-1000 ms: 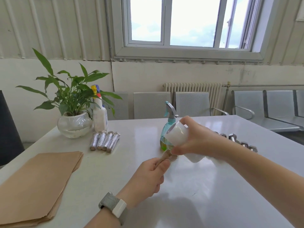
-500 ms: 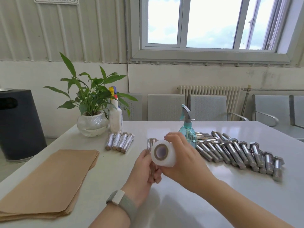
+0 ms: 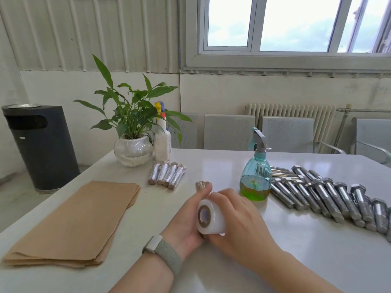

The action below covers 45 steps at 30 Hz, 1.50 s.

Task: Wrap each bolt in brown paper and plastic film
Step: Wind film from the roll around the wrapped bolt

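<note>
Both hands have dropped toward the worktop (image 3: 275,261). Left hand (image 3: 186,220) fingers grip the paper-wrapped bolt (image 3: 202,185), pointing twelve o'clock; right hand (image 3: 237,220) fingers clamp the film roll (image 3: 209,216). Slack film could bunch or loosen the paper.

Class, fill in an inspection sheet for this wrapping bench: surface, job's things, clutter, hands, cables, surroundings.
Surface: white table, glossy.
Job's things: brown paper stack; four wrapped bolts; bare bolts in a row; film roll; paper-wrapped bolt.
Clutter: teal spray bottle; white spray bottle; potted plant.
Hands: left hand grips the paper-wrapped bolt; right hand holds the film roll.
Cables: nothing seen.
Surroundings: black bin, chairs, radiator, window.
</note>
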Each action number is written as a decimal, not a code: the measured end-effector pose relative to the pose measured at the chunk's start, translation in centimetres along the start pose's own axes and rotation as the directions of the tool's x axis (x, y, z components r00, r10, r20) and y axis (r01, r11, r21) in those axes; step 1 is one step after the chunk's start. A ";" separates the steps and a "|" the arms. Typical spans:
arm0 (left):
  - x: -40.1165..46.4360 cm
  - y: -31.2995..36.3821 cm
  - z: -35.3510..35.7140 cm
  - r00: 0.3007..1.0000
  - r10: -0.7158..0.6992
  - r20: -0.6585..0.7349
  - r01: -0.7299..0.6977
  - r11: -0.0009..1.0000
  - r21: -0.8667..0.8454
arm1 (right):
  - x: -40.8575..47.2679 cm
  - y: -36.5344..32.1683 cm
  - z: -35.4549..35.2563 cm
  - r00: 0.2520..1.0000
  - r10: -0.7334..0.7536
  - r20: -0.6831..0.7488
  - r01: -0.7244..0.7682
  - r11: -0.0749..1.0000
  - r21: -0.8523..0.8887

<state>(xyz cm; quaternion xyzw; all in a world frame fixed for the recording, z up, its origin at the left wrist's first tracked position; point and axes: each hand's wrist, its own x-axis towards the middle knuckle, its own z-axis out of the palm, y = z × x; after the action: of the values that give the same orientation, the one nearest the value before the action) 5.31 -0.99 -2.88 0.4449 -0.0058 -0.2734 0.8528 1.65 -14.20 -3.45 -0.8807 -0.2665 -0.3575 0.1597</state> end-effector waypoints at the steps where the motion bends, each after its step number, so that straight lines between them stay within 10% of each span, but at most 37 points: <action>1: 0.0 0.1 0.0 1.000 -0.018 0.017 0.018 1.000 0.002 | -0.1 0.0 -0.1 1.000 -0.006 0.011 0.006 1.000 -0.006; 24: 0.0 0.7 -0.2 0.990 -0.124 0.060 0.134 0.965 -0.226 | -1.2 -0.3 0.7 0.977 -0.201 -0.073 0.180 0.956 -0.230; 30: 0.4 0.9 -0.3 0.975 0.222 -0.002 -0.219 0.959 -0.178 | -1.0 0.4 0.5 0.966 -0.219 -0.138 0.192 0.964 -0.183; 45: 0.0 1.5 -0.2 0.957 0.291 0.010 -0.271 0.903 -0.332 | -0.7 0.5 0.6 0.945 -0.077 -0.319 0.068 0.997 -0.039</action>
<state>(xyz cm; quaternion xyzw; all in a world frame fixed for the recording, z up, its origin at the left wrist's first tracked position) 6.09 -0.12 -1.86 0.2832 -0.0499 -0.1579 0.9447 1.84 -14.57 -4.38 -0.8028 -0.2644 -0.5048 0.1754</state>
